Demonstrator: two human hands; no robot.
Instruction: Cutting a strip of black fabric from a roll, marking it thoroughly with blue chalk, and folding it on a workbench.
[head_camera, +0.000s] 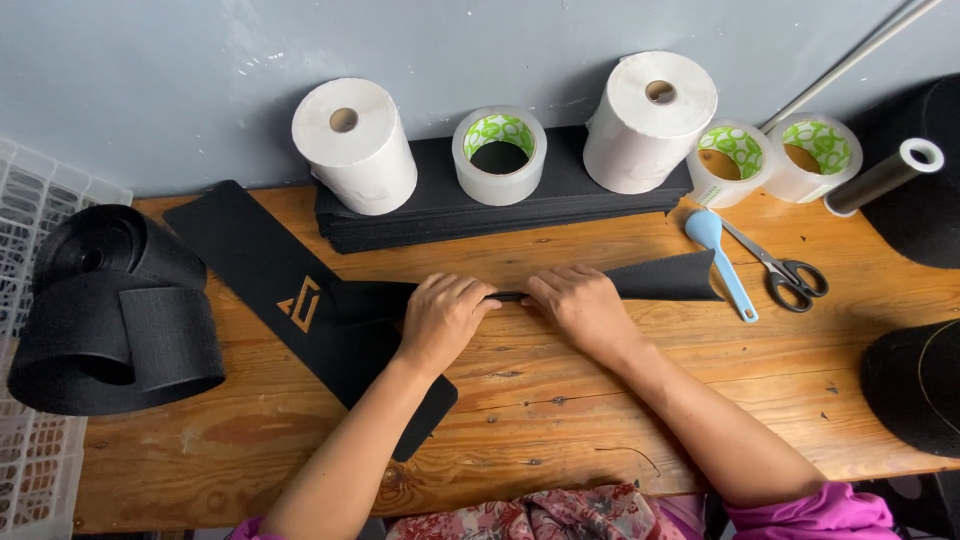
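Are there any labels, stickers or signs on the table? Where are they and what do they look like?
Emblem: a small angular tan mark on the black strip lying at the left, beside the left hand.
Tape roll: middle back, clear, with a green-and-white patterned core.
Two more tape rolls: back right, same green-patterned cores.
Paper rolls: back, plain white, no marking visible.
No screens or signs.

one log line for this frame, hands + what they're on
left hand: pressing black strip | right hand: pressing same strip | surface: wooden table | nearby: scissors, blue scoop, black webbing roll
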